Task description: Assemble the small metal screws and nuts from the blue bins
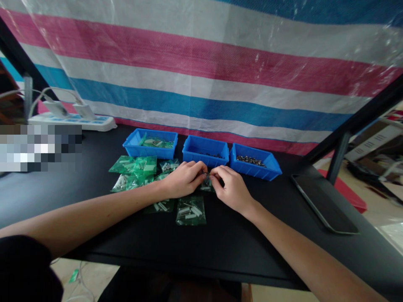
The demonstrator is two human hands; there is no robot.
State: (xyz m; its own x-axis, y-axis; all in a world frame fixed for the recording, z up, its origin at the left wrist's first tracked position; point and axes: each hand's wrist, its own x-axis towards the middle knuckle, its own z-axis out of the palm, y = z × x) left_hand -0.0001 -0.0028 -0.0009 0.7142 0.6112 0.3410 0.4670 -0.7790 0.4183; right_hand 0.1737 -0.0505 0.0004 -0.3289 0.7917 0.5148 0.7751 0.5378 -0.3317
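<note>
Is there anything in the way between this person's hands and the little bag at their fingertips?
Nothing visible. The left hand and right hand are both at the upper part of the small bag. The middle blue bin stands beyond it and another filled bag lies nearer the person, neither in between.

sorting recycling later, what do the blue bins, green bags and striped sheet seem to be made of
Blue bins: likely smooth molded plastic, going by their uniform colour and crisp rims.
Green bags: probably thin, shiny plastic film, since they're see-through.
Striped sheet: glossy, perhaps woven plastic, given its creases and bright glints.
</note>
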